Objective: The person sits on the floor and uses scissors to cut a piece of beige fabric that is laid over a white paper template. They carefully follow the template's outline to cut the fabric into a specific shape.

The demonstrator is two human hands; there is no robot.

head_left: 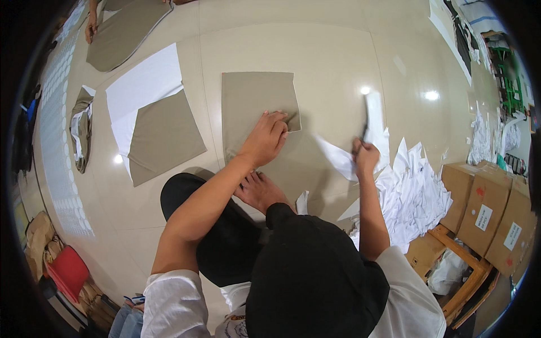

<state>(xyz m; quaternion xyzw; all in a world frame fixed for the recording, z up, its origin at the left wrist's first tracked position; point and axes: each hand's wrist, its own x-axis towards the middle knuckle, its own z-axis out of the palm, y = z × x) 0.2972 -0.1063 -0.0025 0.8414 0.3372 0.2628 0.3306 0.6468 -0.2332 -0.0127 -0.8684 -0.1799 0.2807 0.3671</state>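
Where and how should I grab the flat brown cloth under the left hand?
I'd pinch the brown cloth by its far right corner, coming from the right. The cloth lies mostly flat, and that corner sticks out past the left hand, which covers a nearer part.

Centre: plain taupe panel (248, 96), thin pale line along its right edge. Left of centre: second piece (169, 132), same taupe, over a plain white sheet (146, 79). Upper left: larger taupe cloth (129, 39), pale-edged. Right of centre: white strip (375, 118), blurred; below it, an all-white scrap heap (414, 197). Floor (338, 56) glossy cream, thin darker joint lines. Left margin: white band (56, 129) with repeating pale grey pattern. Lower middle: black headwear (315, 276), white sleeves (177, 298). Lower left: solid red item (69, 273). Lower right: brown cartons (479, 208), white labels, red marks; orange-brown wooden frame (465, 256).
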